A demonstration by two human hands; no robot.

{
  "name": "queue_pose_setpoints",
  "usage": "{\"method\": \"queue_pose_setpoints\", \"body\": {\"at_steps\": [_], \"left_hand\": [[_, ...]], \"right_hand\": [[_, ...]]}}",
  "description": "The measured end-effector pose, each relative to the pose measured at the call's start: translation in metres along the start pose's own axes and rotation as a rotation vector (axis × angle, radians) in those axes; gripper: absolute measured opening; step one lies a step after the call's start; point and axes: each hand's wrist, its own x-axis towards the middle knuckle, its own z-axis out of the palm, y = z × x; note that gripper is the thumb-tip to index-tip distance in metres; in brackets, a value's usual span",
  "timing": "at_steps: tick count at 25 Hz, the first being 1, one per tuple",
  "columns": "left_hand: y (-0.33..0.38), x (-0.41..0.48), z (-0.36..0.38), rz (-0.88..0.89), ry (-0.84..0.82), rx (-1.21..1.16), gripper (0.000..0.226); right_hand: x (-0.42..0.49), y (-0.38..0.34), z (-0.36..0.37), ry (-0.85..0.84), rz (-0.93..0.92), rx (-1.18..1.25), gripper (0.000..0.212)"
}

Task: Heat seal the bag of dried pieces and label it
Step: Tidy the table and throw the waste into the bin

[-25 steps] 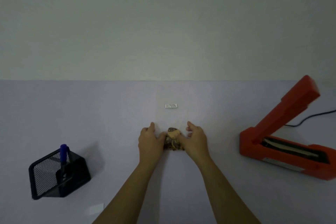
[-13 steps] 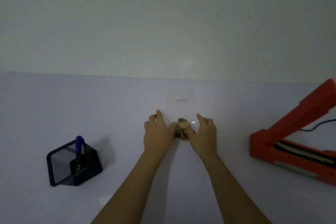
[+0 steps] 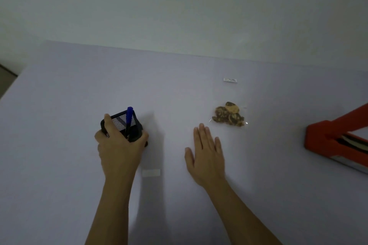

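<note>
Bag of dried pieces (image 3: pixel 229 114) lies flat on the table (image 3: pixel 59 105), right of the middle, with no hand on it. The plastic is clear, with brown and tan pieces bunched inside and small glints at its near corners. Beyond it, well apart, sits a small label (image 3: pixel 230 80) with dark marks too small to read. At the right edge of the view stands a red heat sealer (image 3: pixel 326 135), partly cut off, its arm raised at a slant above the base.

The table is a smooth pale lavender surface that meets a plain pale wall (image 3: pixel 179 6); the light is dim. A dark patch shows past the table's far left corner.

The right hand (image 3: pixel 205 155) lies palm down near the bag, on its near left side and apart from it. Its fingers are straight and close together, its thumb is spread, and it holds nothing — whether it presses the table or hangs just over it is not clear. The left hand (image 3: pixel 119 149) grips a black mesh holder (image 3: pixel 119 120), fingers curled round its left side and thumb on the right. A blue pen (image 3: pixel 129 114) stands upright in it. A white strip (image 3: pixel 151 172) lies on the table between the two forearms.
</note>
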Motion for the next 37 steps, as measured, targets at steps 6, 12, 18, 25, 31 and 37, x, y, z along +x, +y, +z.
{"method": "queue_pose_setpoints", "body": {"at_steps": [6,12,18,25,31,37], "left_hand": [[0.079,0.036,0.044,0.314,-0.102,-0.109,0.101],[0.168,0.102,0.112,0.519,-0.229,-0.076,0.098],[0.198,0.135,0.139,0.523,-0.22,-0.067,0.1],[0.213,0.146,0.146,0.479,-0.239,-0.021,0.109],[0.181,0.11,0.11,0.57,-0.192,-0.24,0.096],[0.026,0.042,0.066,0.721,-0.363,-0.121,0.038]], "right_hand": [[-0.001,0.001,0.005,0.038,0.141,-0.028,0.065],[0.002,0.002,0.006,0.034,0.139,0.003,0.065],[0.005,-0.001,0.003,0.029,0.134,0.001,0.067],[0.006,-0.004,0.004,0.034,0.136,0.003,0.068],[0.005,-0.003,0.004,0.038,0.134,-0.011,0.066],[0.007,-0.004,0.002,0.037,0.136,-0.032,0.066]]}}
